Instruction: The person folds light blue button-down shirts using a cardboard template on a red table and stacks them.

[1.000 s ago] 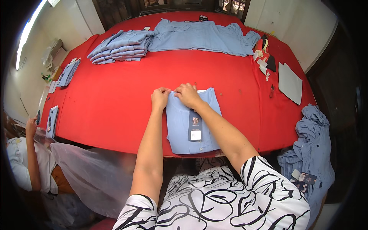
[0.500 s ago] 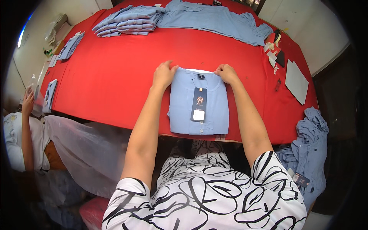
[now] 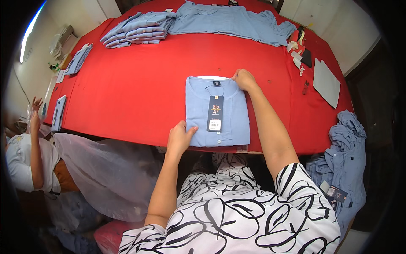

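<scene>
A folded light blue shirt [image 3: 196, 112] lies face up near the table's front edge, its collar end pointing away from me. A dark hang tag [image 3: 215, 111] with a pale label rests on its front, looped by a string at the neck. My right hand [image 3: 245, 80] pinches the far right corner at the shoulder. Lower down, my left hand [image 3: 180, 137] is at the near left side, its thumb over the shirt's edge and its fingers curled and partly hidden. A white strip [image 3: 211, 78] shows at the neckline.
A red-covered table [image 3: 127, 93] carries a stack of folded shirts [image 3: 137, 29] and a spread-out shirt [image 3: 224, 21] at the back. White sheets [image 3: 326, 84] lie right. Rumpled shirts [image 3: 344, 156] hang right. Another person's hand [image 3: 35, 112] is at left, beside clear plastic [image 3: 101, 169].
My left hand has moved from the shirt's far left corner down to its near left side. My right hand stays at the far right corner. The other person's hand at left has shifted.
</scene>
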### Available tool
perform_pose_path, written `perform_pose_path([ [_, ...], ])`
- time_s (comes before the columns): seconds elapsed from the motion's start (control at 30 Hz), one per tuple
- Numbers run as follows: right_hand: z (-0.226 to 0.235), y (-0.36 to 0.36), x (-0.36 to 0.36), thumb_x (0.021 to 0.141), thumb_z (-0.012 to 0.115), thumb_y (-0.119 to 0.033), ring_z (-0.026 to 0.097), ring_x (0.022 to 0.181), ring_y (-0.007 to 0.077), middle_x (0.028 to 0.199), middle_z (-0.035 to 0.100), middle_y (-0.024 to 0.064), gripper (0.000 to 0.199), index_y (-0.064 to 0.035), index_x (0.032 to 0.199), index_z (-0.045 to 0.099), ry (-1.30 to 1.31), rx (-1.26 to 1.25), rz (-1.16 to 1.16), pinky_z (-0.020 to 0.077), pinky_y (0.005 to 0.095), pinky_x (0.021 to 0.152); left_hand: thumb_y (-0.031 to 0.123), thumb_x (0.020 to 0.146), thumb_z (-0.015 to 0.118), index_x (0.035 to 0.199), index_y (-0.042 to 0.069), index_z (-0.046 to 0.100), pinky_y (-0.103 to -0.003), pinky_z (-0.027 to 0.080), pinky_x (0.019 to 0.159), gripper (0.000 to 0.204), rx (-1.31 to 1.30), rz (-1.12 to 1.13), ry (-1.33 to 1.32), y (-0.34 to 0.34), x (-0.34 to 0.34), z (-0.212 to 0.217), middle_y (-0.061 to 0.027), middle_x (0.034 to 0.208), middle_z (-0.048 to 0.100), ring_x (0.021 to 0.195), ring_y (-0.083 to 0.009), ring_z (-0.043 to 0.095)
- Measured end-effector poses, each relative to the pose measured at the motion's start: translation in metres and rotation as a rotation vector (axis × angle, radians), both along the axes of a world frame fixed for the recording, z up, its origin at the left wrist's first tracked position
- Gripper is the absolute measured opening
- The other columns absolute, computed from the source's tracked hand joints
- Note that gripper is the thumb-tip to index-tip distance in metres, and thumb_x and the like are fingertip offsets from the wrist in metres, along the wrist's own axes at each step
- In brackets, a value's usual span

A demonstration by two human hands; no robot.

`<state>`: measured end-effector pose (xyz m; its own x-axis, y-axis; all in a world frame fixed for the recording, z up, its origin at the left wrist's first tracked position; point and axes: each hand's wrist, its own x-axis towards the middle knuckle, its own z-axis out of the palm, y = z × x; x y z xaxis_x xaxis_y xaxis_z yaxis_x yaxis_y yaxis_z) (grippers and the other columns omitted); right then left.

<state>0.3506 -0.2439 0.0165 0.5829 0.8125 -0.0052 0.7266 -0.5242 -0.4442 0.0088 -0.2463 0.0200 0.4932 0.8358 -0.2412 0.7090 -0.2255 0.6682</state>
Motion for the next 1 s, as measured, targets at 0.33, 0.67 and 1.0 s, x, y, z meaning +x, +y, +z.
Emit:
perform_pose_path([
  [0.33, 0.029, -0.074, -0.008, 0.089, 0.069, -0.030, 0.061, 0.089, 0.0184, 0.106, 0.063, 0.0122, 0.045, -0.0062, 0.123, 0.051, 0.692, 0.323, -0.186, 0.0498, 0.0313, 0.077, 0.026, 0.090, 0.066, 0.121, -0.003, 0.048, -0.041, 0.052, 0.081, 0.046, -0.066, 0.021, -0.221, 0.041, 0.025, 0.021, -0.0201, 0.093, 0.065, 0.089, -0.0314, 0.067],
  [0.67, -0.003, -0.079, -0.015, 0.085, 0.062, 0.004, 0.056, 0.111, 0.0188, 0.128, 0.057, 0.0124, 0.056, -0.0001, 0.139, 0.049, 1.136, 0.406, 0.105, 0.0472, 0.0292, 0.093, -0.008, 0.090, 0.050, 0.140, 0.004, 0.048, -0.033, 0.052, 0.093, 0.052, -0.709, -0.103, -0.688, 0.118, 0.071, 0.008, -0.0202, 0.123, 0.059, 0.108, -0.0231, 0.062],
  [1.0, 0.036, 0.142, -0.109, 0.086, 0.057, 0.001, 0.059, 0.103, 0.0197, 0.120, 0.058, 0.0133, 0.064, -0.0025, 0.148, 0.039, 1.220, 0.091, 0.337, 0.0522, 0.0344, 0.089, -0.010, 0.075, 0.055, 0.144, 0.008, 0.047, -0.034, 0.048, 0.100, 0.071, -0.094, 0.052, -0.259, 0.291, -0.046, 0.017, -0.0238, 0.133, 0.056, 0.119, -0.0299, 0.060],
])
